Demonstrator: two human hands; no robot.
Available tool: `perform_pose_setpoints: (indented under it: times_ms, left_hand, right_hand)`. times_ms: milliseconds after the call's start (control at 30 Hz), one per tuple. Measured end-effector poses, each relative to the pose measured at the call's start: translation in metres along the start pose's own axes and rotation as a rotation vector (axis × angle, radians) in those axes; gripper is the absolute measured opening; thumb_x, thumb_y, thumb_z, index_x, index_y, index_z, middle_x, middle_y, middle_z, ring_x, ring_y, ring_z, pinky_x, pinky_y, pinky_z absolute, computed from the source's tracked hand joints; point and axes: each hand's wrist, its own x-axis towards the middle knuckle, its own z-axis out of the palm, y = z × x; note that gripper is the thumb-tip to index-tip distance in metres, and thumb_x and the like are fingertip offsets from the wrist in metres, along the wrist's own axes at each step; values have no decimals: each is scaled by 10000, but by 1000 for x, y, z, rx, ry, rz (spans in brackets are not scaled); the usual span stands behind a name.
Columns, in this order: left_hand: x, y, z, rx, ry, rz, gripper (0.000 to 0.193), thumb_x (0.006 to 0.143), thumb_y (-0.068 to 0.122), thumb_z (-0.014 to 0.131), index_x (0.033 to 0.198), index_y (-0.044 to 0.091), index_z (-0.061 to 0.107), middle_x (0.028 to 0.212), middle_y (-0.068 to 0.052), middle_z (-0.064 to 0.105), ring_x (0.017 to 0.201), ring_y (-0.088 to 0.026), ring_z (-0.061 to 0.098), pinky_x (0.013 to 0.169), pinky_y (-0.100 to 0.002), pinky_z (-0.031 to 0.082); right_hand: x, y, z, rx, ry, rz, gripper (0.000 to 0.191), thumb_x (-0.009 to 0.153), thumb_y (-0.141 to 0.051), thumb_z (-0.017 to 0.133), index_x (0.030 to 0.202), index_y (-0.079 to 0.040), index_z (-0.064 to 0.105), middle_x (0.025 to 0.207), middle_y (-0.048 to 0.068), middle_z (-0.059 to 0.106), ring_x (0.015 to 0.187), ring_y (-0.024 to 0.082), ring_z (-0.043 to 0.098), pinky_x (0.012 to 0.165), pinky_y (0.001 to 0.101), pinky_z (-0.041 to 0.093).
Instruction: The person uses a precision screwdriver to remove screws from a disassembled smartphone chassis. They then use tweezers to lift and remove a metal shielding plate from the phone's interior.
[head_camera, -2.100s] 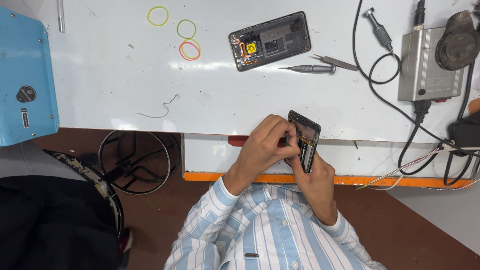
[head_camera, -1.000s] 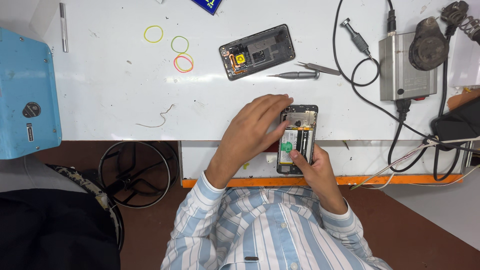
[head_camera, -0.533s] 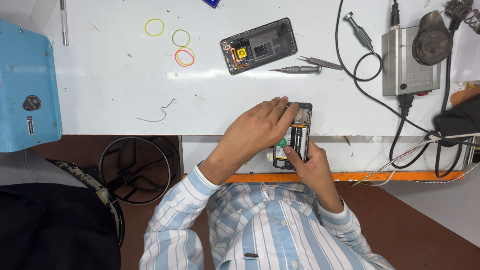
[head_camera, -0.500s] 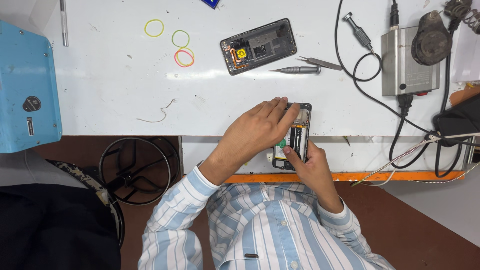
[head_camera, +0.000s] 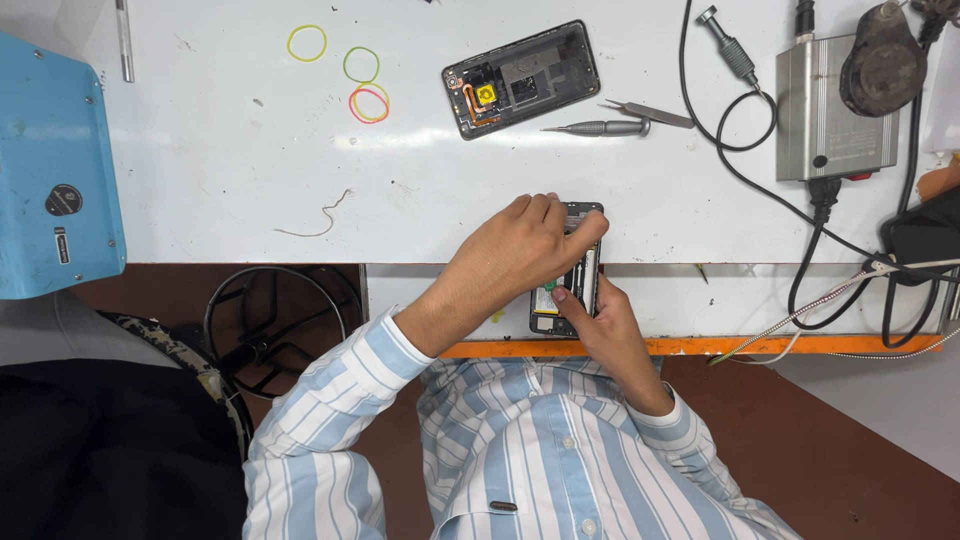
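Observation:
Both my hands hold an opened black phone (head_camera: 582, 284) at the table's near edge, its inner parts facing up. My left hand (head_camera: 518, 252) lies across its left side, with the fingertips curled on the phone's far end. From below and to the right, my right hand (head_camera: 600, 322) grips the phone with the thumb pressed on its lower half. A second opened phone body (head_camera: 521, 78) with an orange flex part lies flat farther back on the white table (head_camera: 230, 170).
A metal screwdriver (head_camera: 598, 127) and tweezers (head_camera: 648, 113) lie beside the second phone. Three rubber bands (head_camera: 362, 82) sit at the back left. A blue machine (head_camera: 55, 170) stands at the left, a grey metal box (head_camera: 828, 112) with black cables (head_camera: 740, 150) at the right. A stool (head_camera: 268, 318) is under the table.
The phone went from standing on edge to lying face up between my hands. My left hand slid over it and its fingers now rest on the far end.

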Motion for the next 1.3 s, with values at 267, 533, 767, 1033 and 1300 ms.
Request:
perform_pose_setpoints:
  times_ms: [267,533,767,1033,1300]
  left_hand:
    - [2,4,-3,175,135,34,530,716,346,715,1138,125,483,806,-186,701,844,-290,750,795,-351,626]
    - [18,2,-15,81,-95,-15,393,850,139,773,1143,91,516,639,-34,608,621,-165,648,533,-266,529]
    - [12,8,-20,174,-98,70,494,746,209,799,1111,110,481,693,-42,601,723,-201,676,689,-307,590]
    - [2,0,-15,134,4,96,454,836,241,764,1186,104,509,1001,-269,717,993,-363,732,885,-401,609]
    - [-19,-25,-28,-391,-81,-182,512,877,162,734,1334,29,546,1196,-157,692,1119,-287,685,907,-358,581]
  right_hand:
    - [4,-3,5,13,15,121,278,979,-225,655,1102,23,642,859,62,717,764,96,659,680,247,544]
    - [4,-6,7,117,-15,148,296,981,-231,648,1113,34,642,930,93,735,830,115,690,735,263,574]
    - [2,-10,12,93,5,117,274,987,-188,644,1140,39,626,945,85,737,858,115,681,755,263,553]
    - [-1,-11,18,86,30,50,260,999,-174,635,1151,37,622,942,87,729,856,105,674,750,265,551]
    - [-2,-10,19,201,14,40,298,1009,-199,627,1217,14,644,1028,71,735,925,81,663,812,248,563]
